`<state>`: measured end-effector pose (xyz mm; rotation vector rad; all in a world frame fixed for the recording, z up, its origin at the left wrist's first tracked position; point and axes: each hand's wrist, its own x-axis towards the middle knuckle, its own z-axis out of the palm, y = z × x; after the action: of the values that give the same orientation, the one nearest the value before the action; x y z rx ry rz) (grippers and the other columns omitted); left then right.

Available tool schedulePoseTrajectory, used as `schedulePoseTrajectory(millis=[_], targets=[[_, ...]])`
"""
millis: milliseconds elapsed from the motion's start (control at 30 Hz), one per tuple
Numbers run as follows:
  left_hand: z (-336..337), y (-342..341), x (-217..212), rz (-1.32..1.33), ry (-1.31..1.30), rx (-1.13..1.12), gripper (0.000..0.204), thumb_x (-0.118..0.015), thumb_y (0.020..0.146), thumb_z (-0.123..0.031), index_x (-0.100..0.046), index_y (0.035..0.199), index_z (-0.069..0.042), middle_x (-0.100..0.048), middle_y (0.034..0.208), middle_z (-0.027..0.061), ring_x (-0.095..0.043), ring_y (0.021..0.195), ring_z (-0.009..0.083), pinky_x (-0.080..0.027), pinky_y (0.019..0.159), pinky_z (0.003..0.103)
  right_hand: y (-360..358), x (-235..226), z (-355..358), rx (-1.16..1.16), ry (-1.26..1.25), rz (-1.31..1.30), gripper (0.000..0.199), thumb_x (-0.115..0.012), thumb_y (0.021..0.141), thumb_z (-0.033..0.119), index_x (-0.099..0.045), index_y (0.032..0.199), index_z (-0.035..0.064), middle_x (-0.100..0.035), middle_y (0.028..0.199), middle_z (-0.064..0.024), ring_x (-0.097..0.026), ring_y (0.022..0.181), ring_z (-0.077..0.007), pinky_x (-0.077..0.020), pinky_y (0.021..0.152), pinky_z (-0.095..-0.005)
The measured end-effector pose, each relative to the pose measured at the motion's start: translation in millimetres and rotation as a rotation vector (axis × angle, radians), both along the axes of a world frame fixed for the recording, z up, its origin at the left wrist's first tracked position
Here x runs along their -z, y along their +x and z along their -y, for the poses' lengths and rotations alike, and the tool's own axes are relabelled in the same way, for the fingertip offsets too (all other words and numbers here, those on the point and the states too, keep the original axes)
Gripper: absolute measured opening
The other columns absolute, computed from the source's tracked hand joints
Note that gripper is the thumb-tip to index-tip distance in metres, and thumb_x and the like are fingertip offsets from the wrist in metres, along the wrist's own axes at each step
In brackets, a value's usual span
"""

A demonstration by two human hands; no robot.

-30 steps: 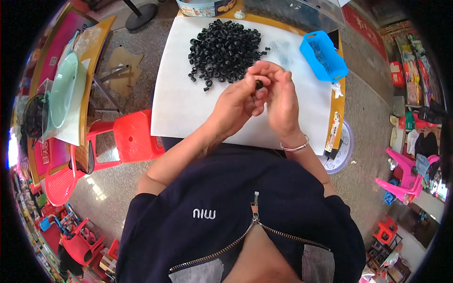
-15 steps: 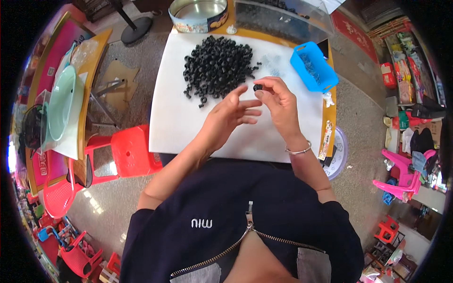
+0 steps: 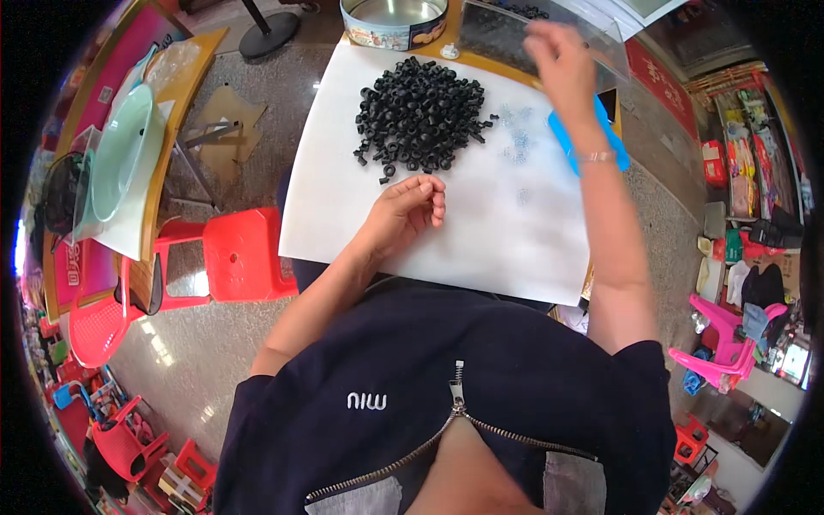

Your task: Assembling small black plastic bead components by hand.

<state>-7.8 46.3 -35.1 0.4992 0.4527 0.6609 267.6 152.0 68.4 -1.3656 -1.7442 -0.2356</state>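
Left hand point(image 3: 403, 212), grip narrow, curls near knobby black fittings point(image 3: 421, 112); right hand point(image 3: 565, 73) — grip blurred, unreadable — overlaps clear plastic box point(image 3: 487, 43).

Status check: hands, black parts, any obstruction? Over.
Right hand at clear bin, grip unclear. Left hand half-curled over white sheet. Black parts heaped on sheet. Right arm partly hides blue basket.

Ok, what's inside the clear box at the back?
Black parts show in the clear box. The right hand covers part of it; whatever lies behind the hand can't be seen.
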Motion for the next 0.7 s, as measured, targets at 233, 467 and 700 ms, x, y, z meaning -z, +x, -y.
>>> schedulePoseTrajectory(millis=[233,467,700], targets=[[-2.3,4.1,4.9,0.075,-0.017,0.031,0.028,-0.045,0.097,-0.027,-0.056,0.102,-0.001,-0.058,0.083,0.0056,-0.055,0.072,0.0159,-0.046,0.067,0.028,-81.2,82.0,86.3,-0.164,-0.312,-0.157,0.012,-0.067,0.074,0.011,-0.065,0.085,0.0046,-0.058,0.086,-0.0083,-0.054,0.085,-0.0267,-0.0435,0.077,-0.0367],[-3.7,2.7,3.5,0.097,0.001,0.037,0.032,-0.045,0.097,-0.028,-0.056,0.105,0.001,-0.059,0.085,0.007,-0.056,0.076,0.0165,-0.046,0.069,0.028,-91.9,95.6,85.4,-0.075,-0.261,-0.049,0.015,-0.067,0.074,0.011,-0.064,0.088,0.0056,-0.054,0.089,-0.0077,-0.051,0.089,-0.0264,-0.0407,0.079,-0.0377],[-0.7,6.7,-4.4,0.006,-0.004,-0.109,0.028,-0.05,0.095,-0.021,-0.054,0.113,0.001,-0.06,0.094,0.007,-0.057,0.082,0.0146,-0.048,0.074,0.028,-105.9,72.6,115.0,-0.111,-0.175,-0.193,0.016,-0.066,0.074,0.007,-0.061,0.088,0.0058,-0.057,0.09,-0.008,-0.053,0.087,-0.027,-0.041,0.078,-0.0382]])
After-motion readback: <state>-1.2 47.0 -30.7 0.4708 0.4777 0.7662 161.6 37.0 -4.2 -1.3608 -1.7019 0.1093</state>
